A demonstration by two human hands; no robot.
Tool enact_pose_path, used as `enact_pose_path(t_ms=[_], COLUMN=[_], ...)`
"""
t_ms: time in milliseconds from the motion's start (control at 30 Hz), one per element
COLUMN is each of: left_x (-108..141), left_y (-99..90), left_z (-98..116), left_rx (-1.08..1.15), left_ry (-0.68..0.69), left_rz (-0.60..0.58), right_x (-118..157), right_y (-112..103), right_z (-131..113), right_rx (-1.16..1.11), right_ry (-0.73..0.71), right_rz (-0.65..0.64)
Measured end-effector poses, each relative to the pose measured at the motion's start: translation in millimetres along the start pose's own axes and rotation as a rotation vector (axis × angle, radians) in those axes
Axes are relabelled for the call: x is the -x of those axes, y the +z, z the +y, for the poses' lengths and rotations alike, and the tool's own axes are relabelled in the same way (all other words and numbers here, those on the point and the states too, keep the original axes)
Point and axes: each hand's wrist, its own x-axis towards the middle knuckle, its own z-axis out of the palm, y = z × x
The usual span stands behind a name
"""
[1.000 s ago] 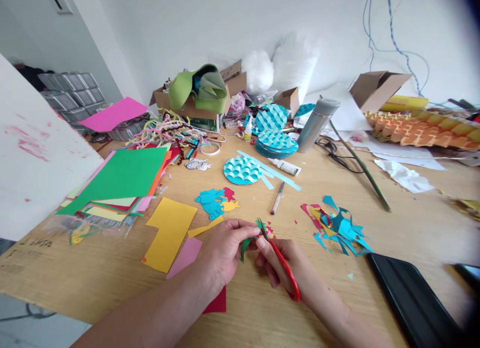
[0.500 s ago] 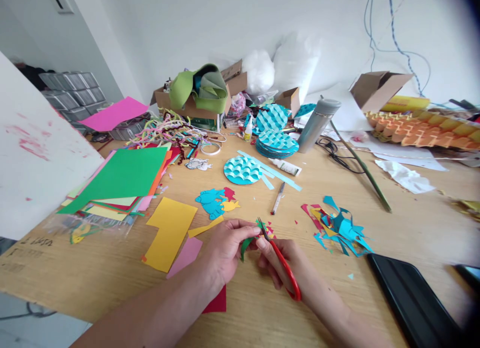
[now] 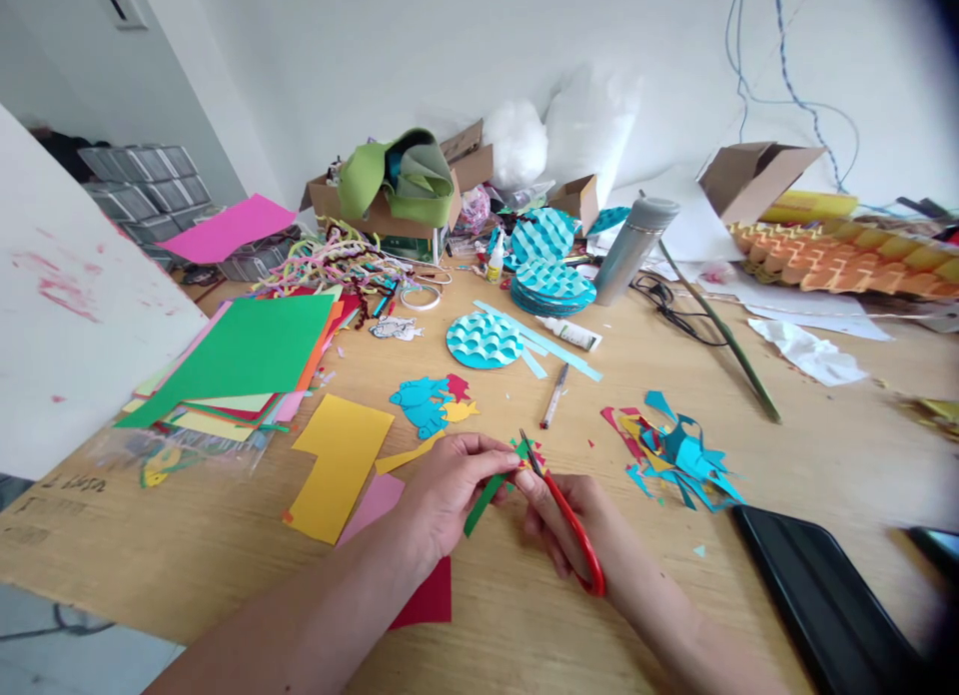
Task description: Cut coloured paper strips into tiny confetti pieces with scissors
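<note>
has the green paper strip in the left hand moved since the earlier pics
Yes. The lower end of the green paper strip now reaches farther left and toward the person, closer to the dark red sheet, which lies in place.

Nothing is legible: the handwriting [image 3: 79, 483] on the table [image 3: 150, 565] left of the left hand [image 3: 459, 483] and print on the white tube [image 3: 573, 334] beyond the right hand [image 3: 567, 520] are too unclear.

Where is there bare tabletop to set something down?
Bare wood shows between the white tissue and black slab, and between the red paper and red scissors. It's crowded around the steel bottle and paper stack.
</note>
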Motion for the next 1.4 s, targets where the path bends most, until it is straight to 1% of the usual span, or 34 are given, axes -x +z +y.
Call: enact_pose_path(t_ms=[100,200,267,433,533,700,833,967,1200,1400], left_x=[-1,-2,-2,-4,-6,-10,-10,-9,-8,-8], left_y=[-2.7,-5.5,-7.2,-12.7,-17.8,-25.4,-27.0,-26.3,-25.5,-25.2], left_z=[1,5,10,21,25,26,27,28,28,30], left_rx=[-0.048,-0.110,-0.151,-0.282,-0.333,-0.400,-0.435,-0.450,-0.456,-0.467], left_ry=[0.009,-0.030,-0.053,-0.044,-0.047,0.000,0.012,0.006,0.000,-0.008], left_rz=[-0.033,-0.083,-0.096,-0.109,-0.132,-0.173,-0.176,-0.177,-0.163,-0.154], right_x=[0,3,4,7,8,9,11,11,13,12], right_y=[0,-1,-1,-5,-6,-6,-6,-6,-6,-7], right_z=[-2,-5,-6,-5,-5,-7,-10,-11,-13,-9], right_rx=[-0.004,-0.008,0.010,0.061,0.086,0.111,0.131,0.143,0.146,0.161], right_ry=[0.020,0.043,0.048,-0.068,-0.083,-0.109,-0.088,-0.098,-0.097,-0.078], right_rz=[-0.012,0.000,-0.025,-0.068,-0.101,-0.144,-0.167,-0.201,-0.196,-0.203])
